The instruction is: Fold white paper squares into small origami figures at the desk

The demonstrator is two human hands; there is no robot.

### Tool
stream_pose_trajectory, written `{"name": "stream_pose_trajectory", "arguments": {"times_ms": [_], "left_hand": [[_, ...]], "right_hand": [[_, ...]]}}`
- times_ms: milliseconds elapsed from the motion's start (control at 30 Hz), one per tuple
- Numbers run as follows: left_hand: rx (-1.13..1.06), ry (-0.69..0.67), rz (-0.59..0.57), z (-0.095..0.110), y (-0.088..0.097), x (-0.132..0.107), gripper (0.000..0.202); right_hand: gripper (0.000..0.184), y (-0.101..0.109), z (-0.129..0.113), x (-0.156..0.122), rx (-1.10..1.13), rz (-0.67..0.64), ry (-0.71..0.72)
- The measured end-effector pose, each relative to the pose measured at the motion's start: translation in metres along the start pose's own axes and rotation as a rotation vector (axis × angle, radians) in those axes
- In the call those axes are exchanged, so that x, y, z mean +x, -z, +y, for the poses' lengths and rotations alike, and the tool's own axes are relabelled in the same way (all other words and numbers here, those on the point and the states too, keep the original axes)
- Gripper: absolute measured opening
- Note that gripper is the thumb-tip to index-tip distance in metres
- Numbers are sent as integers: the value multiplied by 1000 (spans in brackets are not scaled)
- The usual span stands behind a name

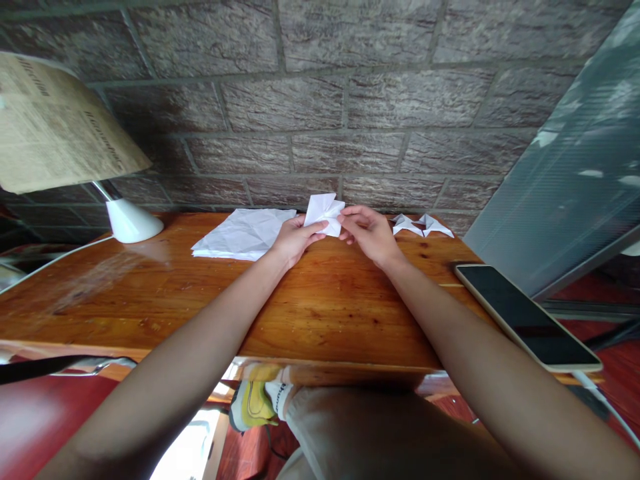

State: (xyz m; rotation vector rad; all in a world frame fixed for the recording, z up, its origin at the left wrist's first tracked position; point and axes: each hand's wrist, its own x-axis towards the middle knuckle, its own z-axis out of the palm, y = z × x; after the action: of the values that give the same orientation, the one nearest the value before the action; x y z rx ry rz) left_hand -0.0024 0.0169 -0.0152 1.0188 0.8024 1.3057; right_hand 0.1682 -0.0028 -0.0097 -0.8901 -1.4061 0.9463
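Note:
Between my two hands is a small piece of folded white paper (pixel 323 210), raised a little over the table near the wall. My left hand (pixel 295 240) pinches its lower left side, with the thumb lying across the front. On the right edge, the fingers and thumb of my right hand (pixel 369 233) are closed. Behind my left wrist lies a stack of creased white paper sheets (pixel 243 233). Two folded white paper shapes (pixel 423 225) with pointed corners rest to the right of my right hand.
A lamp with a newsprint shade (pixel 65 127) and white base (pixel 133 220) stands at the left of the wooden table (pixel 320 320). A phone (pixel 525 317) with a white cable (pixel 607 407) lies at the right edge. A brick wall (pixel 320 100) rises directly behind.

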Motion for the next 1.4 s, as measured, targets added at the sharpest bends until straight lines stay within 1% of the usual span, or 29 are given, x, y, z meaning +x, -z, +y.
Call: {"name": "stream_pose_trajectory", "arguments": {"times_ms": [133, 300, 433, 600, 800, 967, 1167, 1400], "left_hand": [[-12, 24, -4, 0, 0, 0, 29], [-32, 34, 22, -2, 0, 1, 24], [-34, 36, 20, -3, 0, 1, 24], [-41, 16, 0, -4, 2, 2, 28], [-39, 9, -12, -2, -1, 0, 29], [-45, 23, 0, -1, -3, -2, 26], [-48, 45, 24, -1, -5, -3, 28], [-75, 62, 31, 2, -6, -4, 24]], "right_hand": [[46, -2, 3, -1, 11, -79, -49], [43, -2, 4, -2, 22, -93, -44], [44, -2, 3, -3, 17, -110, -43], [44, -2, 2, -3, 22, -97, -34], [46, -3, 3, -2, 50, -66, -63], [45, -3, 4, -3, 41, -76, -39], [41, -2, 5, -4, 17, -106, -17], [39, -5, 3, -4, 9, -80, -3]]}}
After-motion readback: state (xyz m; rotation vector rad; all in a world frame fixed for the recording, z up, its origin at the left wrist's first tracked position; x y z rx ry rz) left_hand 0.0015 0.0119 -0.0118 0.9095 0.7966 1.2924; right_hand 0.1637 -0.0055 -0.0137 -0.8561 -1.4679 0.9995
